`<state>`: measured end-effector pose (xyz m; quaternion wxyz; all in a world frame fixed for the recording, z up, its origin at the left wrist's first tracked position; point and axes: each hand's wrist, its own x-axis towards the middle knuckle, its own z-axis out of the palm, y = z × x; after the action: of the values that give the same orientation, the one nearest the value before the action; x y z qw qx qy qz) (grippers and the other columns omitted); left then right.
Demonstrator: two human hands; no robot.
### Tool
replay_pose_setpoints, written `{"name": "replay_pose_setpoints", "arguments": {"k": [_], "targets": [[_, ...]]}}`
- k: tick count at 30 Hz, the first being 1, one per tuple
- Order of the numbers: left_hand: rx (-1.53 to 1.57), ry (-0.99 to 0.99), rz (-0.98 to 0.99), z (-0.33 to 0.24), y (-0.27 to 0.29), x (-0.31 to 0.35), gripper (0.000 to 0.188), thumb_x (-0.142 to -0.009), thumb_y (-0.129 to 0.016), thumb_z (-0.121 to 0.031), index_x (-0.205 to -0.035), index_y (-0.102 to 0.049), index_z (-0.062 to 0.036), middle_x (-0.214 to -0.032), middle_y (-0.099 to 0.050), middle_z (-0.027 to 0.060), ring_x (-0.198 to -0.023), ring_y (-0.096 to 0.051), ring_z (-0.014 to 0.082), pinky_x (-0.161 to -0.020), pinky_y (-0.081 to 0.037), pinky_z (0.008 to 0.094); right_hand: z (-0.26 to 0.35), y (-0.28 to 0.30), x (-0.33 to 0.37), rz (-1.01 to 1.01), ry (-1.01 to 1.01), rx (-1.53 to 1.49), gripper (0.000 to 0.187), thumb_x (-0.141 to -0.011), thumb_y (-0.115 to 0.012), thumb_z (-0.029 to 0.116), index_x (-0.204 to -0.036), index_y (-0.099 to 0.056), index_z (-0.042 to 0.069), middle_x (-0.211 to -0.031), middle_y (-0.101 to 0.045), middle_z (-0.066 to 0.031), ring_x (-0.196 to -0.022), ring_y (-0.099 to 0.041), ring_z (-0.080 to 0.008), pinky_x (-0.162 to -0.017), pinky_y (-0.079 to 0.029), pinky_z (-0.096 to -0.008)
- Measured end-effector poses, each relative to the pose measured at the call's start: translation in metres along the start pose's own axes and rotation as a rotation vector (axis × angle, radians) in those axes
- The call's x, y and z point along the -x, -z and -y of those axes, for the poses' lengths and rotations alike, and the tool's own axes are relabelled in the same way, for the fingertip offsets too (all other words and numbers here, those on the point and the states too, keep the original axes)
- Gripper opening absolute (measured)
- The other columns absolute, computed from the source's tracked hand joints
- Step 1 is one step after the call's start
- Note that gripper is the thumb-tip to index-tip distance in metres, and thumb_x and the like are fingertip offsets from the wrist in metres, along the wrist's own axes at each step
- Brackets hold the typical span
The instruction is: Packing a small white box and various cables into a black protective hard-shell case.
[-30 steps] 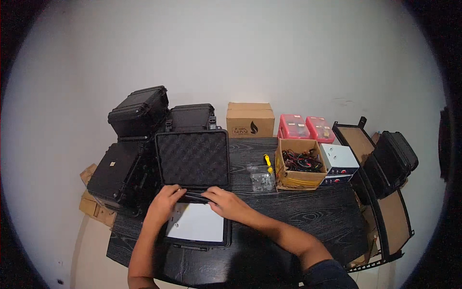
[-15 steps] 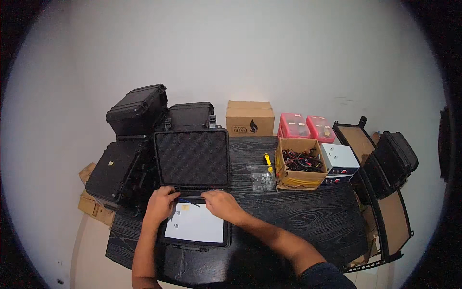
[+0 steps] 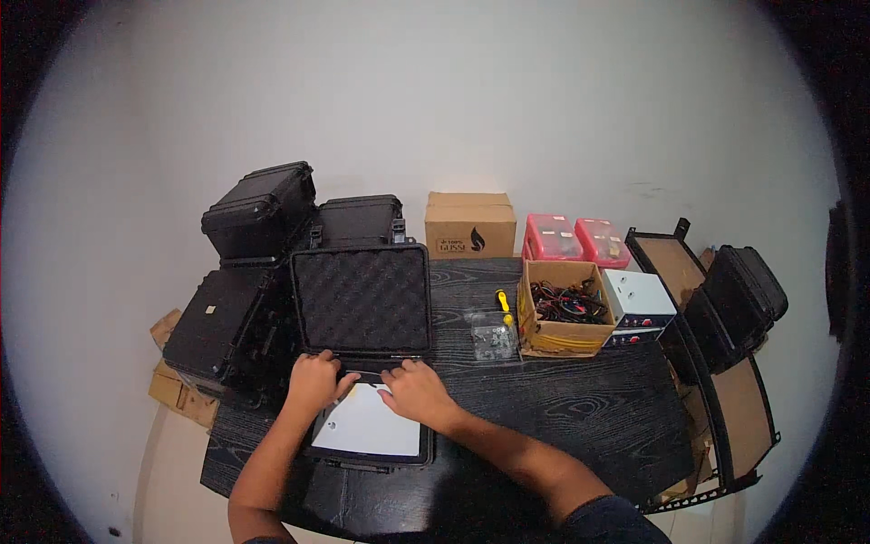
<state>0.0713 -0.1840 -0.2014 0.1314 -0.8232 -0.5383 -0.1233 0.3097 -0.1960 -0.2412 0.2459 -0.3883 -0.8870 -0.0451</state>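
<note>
A black hard case (image 3: 430, 449) lies on the table with its lid raised, the lid lined with dark egg-crate foam (image 3: 362, 299). Inside its base sits a white panel (image 3: 381, 426) with small round fittings on its left part. My left hand (image 3: 314, 381) is bent over the panel's far left corner, thumb pointing right. Facing it, my right hand (image 3: 415, 392) curls over the far right corner near the hinge side. A thin pale strip (image 3: 367, 373) shows between the two hands; its kind is unclear. The fingertips are partly hidden, so what they grip cannot be made out.
More black cases (image 3: 217, 322) are stacked at the left. Behind stands a closed cardboard box (image 3: 470, 222). Rightward are an open carton of cables (image 3: 566, 340), pink-and-clear containers (image 3: 551, 238), white boxes (image 3: 639, 295), a yellow tool (image 3: 502, 299) and a clear bag of small parts (image 3: 492, 340).
My left hand has moved right and slightly nearer, covering the panel's upper left fitting and most of its yellowish label. The dark thin cord seen before is now mostly hidden. My right hand has shifted slightly right.
</note>
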Motion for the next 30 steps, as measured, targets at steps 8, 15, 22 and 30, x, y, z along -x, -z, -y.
{"name": "replay_pose_setpoints", "arguments": {"k": [8, 15, 22, 30], "targets": [[-0.063, -0.029, 0.059, 0.001, -0.001, -0.007, 0.048, -0.089, -0.07, -0.05, -0.081, -0.076, -0.0035, -0.08, -0.071, 0.0156, -0.072, -0.071, 0.0352, -0.069, -0.057, 0.0473, 0.003, -0.005, -0.004, -0.052, 0.097, 0.12, 0.029, -0.09, -0.064, 0.019, -0.118, -0.067, 0.011, -0.091, -0.072, -0.0092, -0.074, -0.072, -0.0264, -0.064, -0.058, -0.0362], [-0.012, -0.073, 0.069, 0.01, 0.003, -0.004, 0.038, -0.089, -0.072, -0.042, -0.088, -0.075, -0.0043, -0.084, -0.073, 0.0171, -0.075, -0.072, 0.0355, -0.071, -0.058, 0.0479, 0.002, -0.008, -0.014, -0.033, 0.086, 0.091, 0.018, -0.09, -0.061, 0.017, -0.104, -0.07, 0.01, -0.085, -0.072, -0.0089, -0.074, -0.074, -0.025, -0.061, -0.059, -0.0379], [0.019, -0.065, 0.039, 0.007, 0.002, -0.005, 0.032, -0.089, -0.073, -0.04, -0.085, -0.075, -0.0076, -0.078, -0.073, 0.0148, -0.069, -0.07, 0.0362, -0.068, -0.057, 0.0466, 0.0, -0.015, -0.02, -0.038, 0.012, 0.109, 0.015, -0.089, -0.061, 0.017, -0.099, -0.071, 0.01, -0.085, -0.072, -0.0084, -0.077, -0.073, -0.0243, -0.062, -0.059, -0.0385], [-0.019, -0.033, 0.086, 0.005, -0.003, -0.001, 0.027, -0.088, -0.073, -0.034, -0.085, -0.074, -0.0081, -0.083, -0.073, 0.014, -0.074, -0.071, 0.0362, -0.07, -0.057, 0.0484, -0.027, 0.028, -0.026, -0.521, -0.053, -0.221, 0.035, -0.079, -0.072, 0.008, -0.114, -0.068, 0.006, -0.119, -0.066, -0.0118, -0.113, -0.062, -0.0331, -0.098, -0.046, -0.0454]]}}
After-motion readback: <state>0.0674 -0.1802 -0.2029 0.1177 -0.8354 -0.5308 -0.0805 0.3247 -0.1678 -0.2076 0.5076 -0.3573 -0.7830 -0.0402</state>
